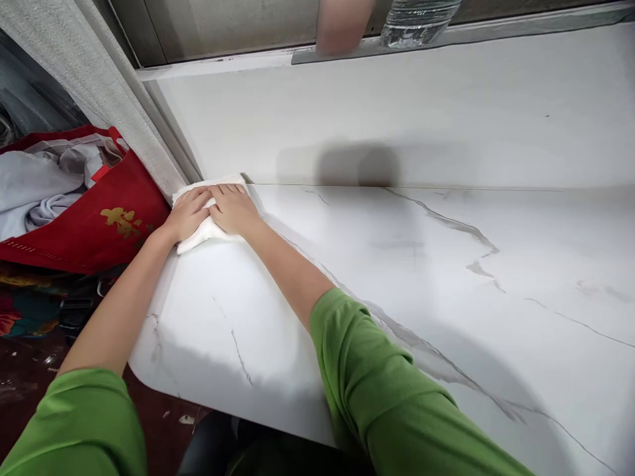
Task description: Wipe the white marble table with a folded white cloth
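A white cloth (211, 231) is spread over the far left corner of a white marble-patterned tabletop (278, 317), close to the upright panel behind it. On its left part my left hand (187, 217) presses down, fingers lying flat. My right hand (232, 210) rests flat on the same cloth just beside it, and the fingertips of the two hands meet. Part of the cloth is hidden beneath both palms. Green sleeves cover my upper arms.
A red bag (133, 205) with a gold print, filled with pale fabric (40, 178), stands left of the table. Behind rises a white panel (446, 106); on its ledge are a clear plastic bottle (419, 23) and a blurred reddish-brown shape (343, 26). A grey post (114, 73) borders the corner.
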Demonstrator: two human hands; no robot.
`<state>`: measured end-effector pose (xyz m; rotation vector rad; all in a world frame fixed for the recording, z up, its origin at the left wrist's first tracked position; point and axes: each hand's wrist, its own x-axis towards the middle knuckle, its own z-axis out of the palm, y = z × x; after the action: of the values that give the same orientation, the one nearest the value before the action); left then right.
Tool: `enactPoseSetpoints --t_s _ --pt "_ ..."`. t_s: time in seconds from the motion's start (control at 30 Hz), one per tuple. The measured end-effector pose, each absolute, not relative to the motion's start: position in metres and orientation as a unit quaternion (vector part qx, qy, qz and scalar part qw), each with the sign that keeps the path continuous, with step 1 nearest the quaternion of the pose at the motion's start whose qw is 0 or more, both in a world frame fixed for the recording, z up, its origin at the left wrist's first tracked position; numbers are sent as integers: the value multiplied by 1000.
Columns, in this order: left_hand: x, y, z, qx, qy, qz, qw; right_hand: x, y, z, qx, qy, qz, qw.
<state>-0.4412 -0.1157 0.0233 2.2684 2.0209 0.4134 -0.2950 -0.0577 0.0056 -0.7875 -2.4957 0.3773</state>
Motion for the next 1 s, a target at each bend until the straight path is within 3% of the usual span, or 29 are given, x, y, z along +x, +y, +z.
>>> enactPoseSetpoints --t_s 0.5,1.0 --pt "-450 -68 19 748 650 127 49 -304 -18 3 -325 -901 136 255" --pt "-438 -84 21 742 662 98 37 -292 -33 4 -310 -910 125 244"
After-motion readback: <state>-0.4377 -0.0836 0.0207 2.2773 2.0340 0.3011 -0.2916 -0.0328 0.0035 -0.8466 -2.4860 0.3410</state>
